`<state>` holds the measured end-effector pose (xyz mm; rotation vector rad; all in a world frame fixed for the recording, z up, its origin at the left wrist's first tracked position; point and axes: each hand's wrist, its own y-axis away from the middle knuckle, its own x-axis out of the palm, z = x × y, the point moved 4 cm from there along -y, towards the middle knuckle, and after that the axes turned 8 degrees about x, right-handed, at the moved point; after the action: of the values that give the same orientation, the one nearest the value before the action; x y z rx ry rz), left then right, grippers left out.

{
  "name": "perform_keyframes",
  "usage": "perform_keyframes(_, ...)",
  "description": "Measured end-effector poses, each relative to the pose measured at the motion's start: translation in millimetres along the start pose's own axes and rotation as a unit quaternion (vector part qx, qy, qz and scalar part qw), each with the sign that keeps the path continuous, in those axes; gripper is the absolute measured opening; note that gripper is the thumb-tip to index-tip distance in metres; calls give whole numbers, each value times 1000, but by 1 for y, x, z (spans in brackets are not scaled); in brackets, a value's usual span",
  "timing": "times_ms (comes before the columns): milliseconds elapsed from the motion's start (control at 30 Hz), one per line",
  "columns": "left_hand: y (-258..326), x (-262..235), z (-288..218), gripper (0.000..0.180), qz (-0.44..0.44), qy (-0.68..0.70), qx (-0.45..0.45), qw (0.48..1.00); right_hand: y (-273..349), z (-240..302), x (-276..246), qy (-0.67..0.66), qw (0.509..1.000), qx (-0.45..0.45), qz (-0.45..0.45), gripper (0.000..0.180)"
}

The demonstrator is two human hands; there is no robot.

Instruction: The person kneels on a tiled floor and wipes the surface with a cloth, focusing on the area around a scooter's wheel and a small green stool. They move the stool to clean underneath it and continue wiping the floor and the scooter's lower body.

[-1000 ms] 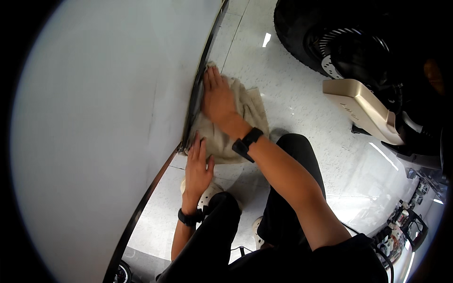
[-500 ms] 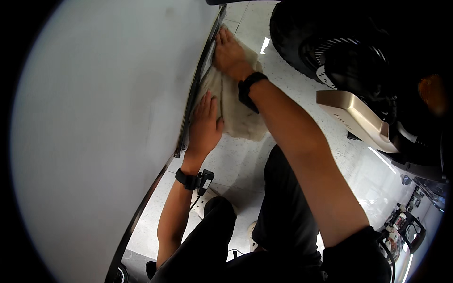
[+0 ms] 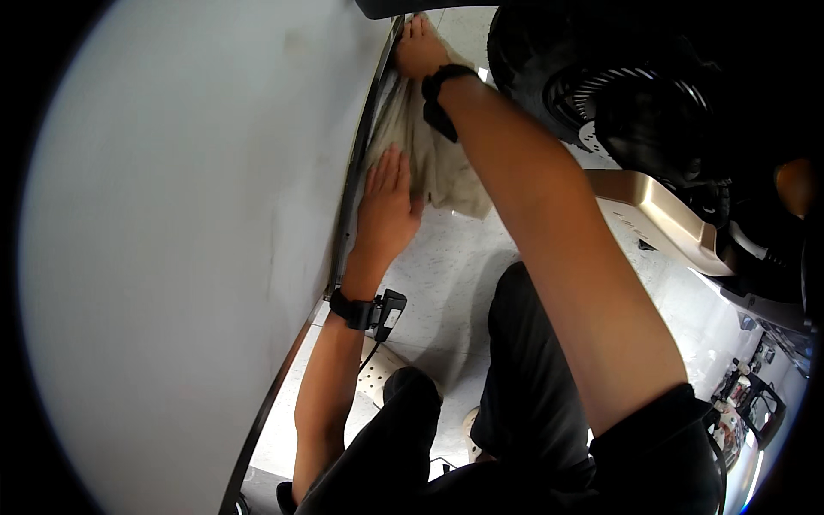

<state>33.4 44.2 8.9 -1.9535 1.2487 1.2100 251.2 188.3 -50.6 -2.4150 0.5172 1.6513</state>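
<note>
A pale beige cloth (image 3: 455, 176) hangs in folds along the dark edge strip (image 3: 365, 129) of a large light grey panel (image 3: 189, 257). My right hand (image 3: 421, 53) lies on the cloth's far end by the strip, fingers stretched forward; its thumb is hidden. Nearer to me, my left hand (image 3: 388, 206) rests with straight fingers on the cloth's near left part, beside the strip. Its palm side is out of sight. Each wrist wears a black band, and the left one carries a small black box (image 3: 391, 314) with a cable.
At the right stands a vehicle with a black tyre (image 3: 524, 77) and a gold-coloured part (image 3: 657, 210). A dark bar (image 3: 429, 9) crosses the top edge. Pale tiled floor (image 3: 455, 292) lies below, with my knees and light perforated shoes (image 3: 376, 378) close to the panel.
My right hand has slid farther away along the strip, and the cloth has moved with it. My left hand has shifted slightly forward and to the right.
</note>
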Motion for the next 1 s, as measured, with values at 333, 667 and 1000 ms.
perform_keyframes(333, -7, 9, -10, 55, -37, 9, 8, 999, 18, -23, 34, -422, 874, 17, -240, 61)
perform_keyframes(667, 41, 37, -68, 53, -46, 75, 1, 996, 117, -38, 0, -475, 862, -66, -166, 54)
perform_keyframes(1000, 16, 8, -15, 56, -42, 37, 23, 998, 36, -54, 39, -459, 857, 104, -208, 49)
